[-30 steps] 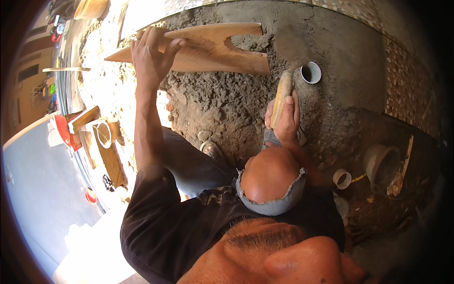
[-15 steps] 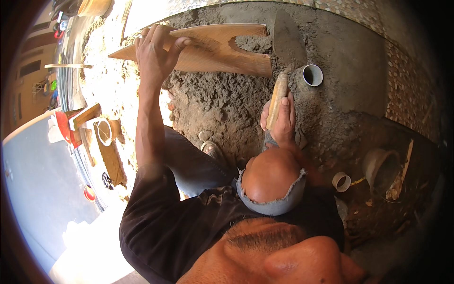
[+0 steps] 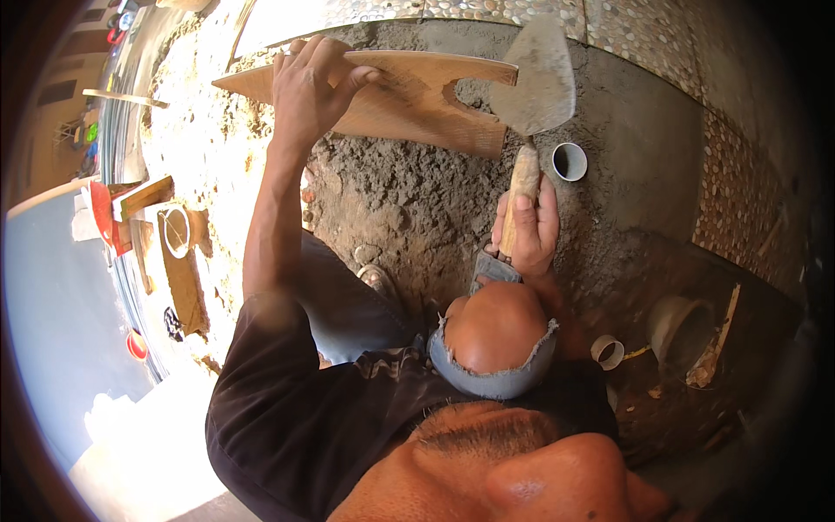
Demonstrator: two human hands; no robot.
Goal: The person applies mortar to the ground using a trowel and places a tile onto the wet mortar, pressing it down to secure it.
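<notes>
My left hand (image 3: 309, 96) grips the long upper edge of a brown wood-grained tile (image 3: 409, 109), thumb over its face. At its right end the tile has a rounded notch. It stands tilted over rough grey mortar (image 3: 391, 191). My right hand (image 3: 531, 222) is wrapped round the wooden handle of a trowel (image 3: 541, 83). The trowel's broad, mortar-smeared blade points away from me, beside the notch. A white pipe end (image 3: 570, 162) sticks up out of the mortar just right of the trowel handle.
Smooth grey slabs (image 3: 644, 130) and a pebbled strip (image 3: 744, 187) border the mortar at the far right. Near right are a bucket (image 3: 683, 331), a short pipe piece (image 3: 607, 351) and a wood strip (image 3: 726, 322). Tools and a red object (image 3: 103, 213) lie left. My knee (image 3: 500, 326) is bent close.
The trowel blade has swung right and turned its face into the light beside the tile's notch. My left hand still holds the tile, which appears slightly further right in view.
</notes>
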